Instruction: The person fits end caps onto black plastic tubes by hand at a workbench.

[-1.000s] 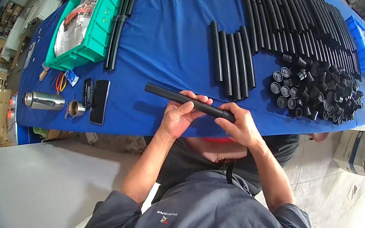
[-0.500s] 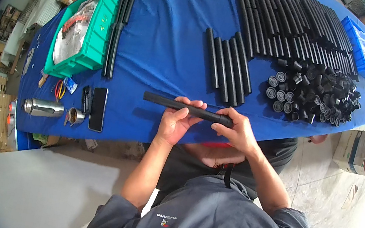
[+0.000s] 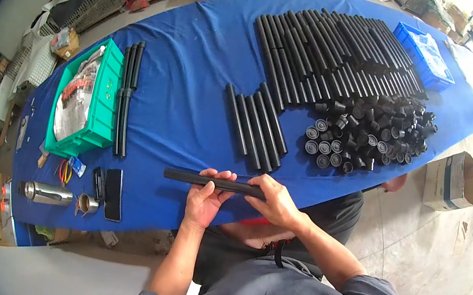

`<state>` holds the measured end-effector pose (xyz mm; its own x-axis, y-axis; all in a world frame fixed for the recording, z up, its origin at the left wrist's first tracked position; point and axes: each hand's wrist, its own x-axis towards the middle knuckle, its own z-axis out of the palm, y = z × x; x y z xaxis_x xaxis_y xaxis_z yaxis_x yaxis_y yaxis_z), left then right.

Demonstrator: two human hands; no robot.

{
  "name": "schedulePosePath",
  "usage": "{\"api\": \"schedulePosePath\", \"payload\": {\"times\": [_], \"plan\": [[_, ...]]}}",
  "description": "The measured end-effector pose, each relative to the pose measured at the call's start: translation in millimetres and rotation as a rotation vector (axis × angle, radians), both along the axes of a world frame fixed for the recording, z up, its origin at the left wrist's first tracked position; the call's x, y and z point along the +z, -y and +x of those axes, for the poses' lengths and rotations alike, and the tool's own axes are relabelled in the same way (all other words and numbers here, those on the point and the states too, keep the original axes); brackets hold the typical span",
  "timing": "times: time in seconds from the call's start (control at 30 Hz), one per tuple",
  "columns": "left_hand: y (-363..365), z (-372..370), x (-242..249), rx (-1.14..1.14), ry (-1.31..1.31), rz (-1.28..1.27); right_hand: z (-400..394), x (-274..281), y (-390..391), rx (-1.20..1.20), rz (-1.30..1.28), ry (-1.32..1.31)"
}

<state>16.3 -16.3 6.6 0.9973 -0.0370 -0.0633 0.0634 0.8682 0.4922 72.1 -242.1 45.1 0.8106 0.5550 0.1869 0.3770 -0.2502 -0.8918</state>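
Observation:
A black tube [image 3: 181, 176] lies level across both hands, over the near edge of the blue table. My left hand [image 3: 207, 198] is wrapped round its middle, thumb on the near side. My right hand [image 3: 275, 200] closes over the right end and hides that end. Beyond the hands, several loose black tubes [image 3: 252, 126] lie side by side on the cloth. To their right is a heap of black caps [image 3: 370, 132], and behind it a large stack of black tubes [image 3: 334, 51].
On the left stand a green crate [image 3: 107, 102], a few black tubes [image 3: 126, 98], a phone [image 3: 114, 192], a steel flask [image 3: 48, 193] and a metal cup [image 3: 87, 204]. A blue crate [image 3: 425, 55] sits far right. An open cardboard box [image 3: 450, 180] is on the floor.
The view has shifted, so the table contents appear lower and further left. My right hand has turned and now covers the tube's right end, which showed between the fingers before.

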Motion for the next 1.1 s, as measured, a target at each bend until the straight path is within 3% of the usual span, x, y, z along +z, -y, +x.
{"api": "schedulePosePath", "payload": {"times": [0.03,0.2,0.3,0.5,0.6,0.7,1.1], "plan": [[-1.1,-0.1,-3.3,-0.006,0.017,-0.005,-0.6,-3.8,-0.4,-0.027,0.014,0.159],[-3.8,-1.0,-7.3,-0.034,0.033,-0.054,-3.6,16.2,6.3,0.052,-0.072,-0.073],[-4.9,-2.3,-8.2,-0.04,0.028,-0.051,-8.6,12.3,2.8,0.034,0.041,-0.361],[-5.7,-1.6,-9.3,-0.038,0.025,-0.06,-10.3,8.9,-1.4,0.022,0.09,-0.414],[-5.2,-1.8,-9.2,-0.023,0.005,-0.066,-11.5,9.9,-4.0,-0.001,0.086,-0.405],[-1.2,-1.6,-4.7,-0.003,-0.006,-0.058,-11.8,4.1,-6.4,-0.047,-0.006,0.042],[-0.7,-3.3,-4.7,0.003,-0.016,-0.004,-11.6,-2.6,-1.9,-0.025,0.044,-0.094]]}}
